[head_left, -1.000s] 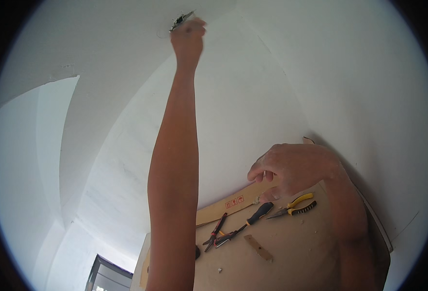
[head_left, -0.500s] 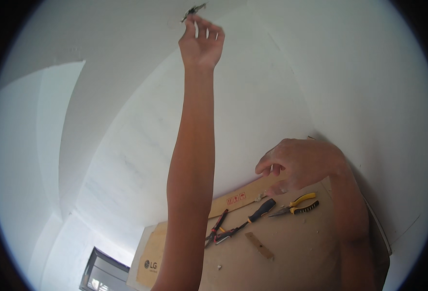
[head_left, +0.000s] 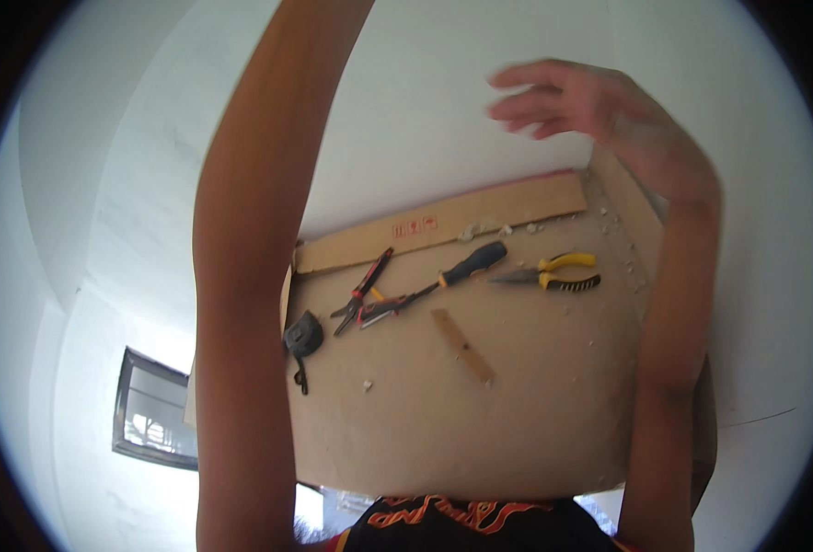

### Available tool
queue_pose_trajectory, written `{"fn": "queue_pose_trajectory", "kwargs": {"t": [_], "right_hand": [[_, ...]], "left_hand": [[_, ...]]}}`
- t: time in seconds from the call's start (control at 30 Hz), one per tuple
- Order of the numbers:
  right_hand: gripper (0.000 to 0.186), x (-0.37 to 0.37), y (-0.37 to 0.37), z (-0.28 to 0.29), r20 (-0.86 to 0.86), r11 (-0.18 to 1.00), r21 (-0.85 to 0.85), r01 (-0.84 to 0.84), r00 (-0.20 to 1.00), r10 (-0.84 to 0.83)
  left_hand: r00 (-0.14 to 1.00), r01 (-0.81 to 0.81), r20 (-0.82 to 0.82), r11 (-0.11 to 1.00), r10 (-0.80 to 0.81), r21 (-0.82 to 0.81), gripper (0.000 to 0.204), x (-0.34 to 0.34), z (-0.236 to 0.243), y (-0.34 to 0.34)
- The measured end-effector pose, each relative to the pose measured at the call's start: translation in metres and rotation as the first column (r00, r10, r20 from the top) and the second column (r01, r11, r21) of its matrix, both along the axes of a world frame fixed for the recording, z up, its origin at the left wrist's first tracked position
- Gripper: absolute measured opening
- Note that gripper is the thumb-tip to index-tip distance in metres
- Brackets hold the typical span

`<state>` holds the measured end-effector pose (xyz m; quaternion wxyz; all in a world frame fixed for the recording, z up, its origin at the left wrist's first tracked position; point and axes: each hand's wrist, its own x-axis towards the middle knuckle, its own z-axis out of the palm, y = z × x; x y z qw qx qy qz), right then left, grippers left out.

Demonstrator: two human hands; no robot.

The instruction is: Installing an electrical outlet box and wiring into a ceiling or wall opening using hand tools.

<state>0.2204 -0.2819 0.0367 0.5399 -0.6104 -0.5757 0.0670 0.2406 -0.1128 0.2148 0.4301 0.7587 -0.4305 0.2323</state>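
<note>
The right hand is raised, its grip loosely open, empty; the left hand is cut off above, its grip unseen. Yellow-handled pliers are laid on cardboard below.

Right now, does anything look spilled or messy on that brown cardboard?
Yes: pale crumbs lie scattered near the cardboard strip and yellow-handled pliers. They look odd: loose, uneven, maybe broken off something.

the head's left fisheye camera looks steeply down from above the black shirt — the left forearm close by and cut off at the upper edge, the right hand wholly inside — with the tan cardboard surface farther off, facing the lens.
</note>
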Motion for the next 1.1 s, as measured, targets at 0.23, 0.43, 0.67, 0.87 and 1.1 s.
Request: {"fn": "queue_pose_trajectory", "kwargs": {"t": [0.23,0.43,0.67,0.87,1.1], "right_hand": [[0.108,0.018,0.053,-0.019,-0.428,0.607,0.519,-0.601,0.432,0.794],[0.105,0.01,0.053,-0.013,-0.419,0.548,0.536,-0.643,0.361,0.833],[0.107,0.0,0.052,-0.005,-0.349,0.476,0.472,-0.742,0.338,0.874],[0.112,-0.011,0.048,-0.003,-0.338,0.547,0.43,-0.719,0.433,0.835],[0.114,-0.008,0.052,-0.006,-0.253,0.517,0.409,-0.752,0.451,0.856]], "left_hand": [[0.897,-0.442,0.044,0.883,0.441,0.159,0.037,-0.129,-0.106,0.072],[0.865,-0.497,0.017,0.853,0.501,0.159,0.029,-0.148,-0.13,0.087],[0.773,-0.604,0.339,0.786,0.536,0.133,0.039,-0.143,-0.146,0.071],[0.788,-0.567,0.331,0.822,0.519,0.062,0.03,-0.145,-0.15,0.067],[0.84,-0.522,0.233,0.847,0.491,0.099,0.018,-0.146,-0.148,0.068]]}}
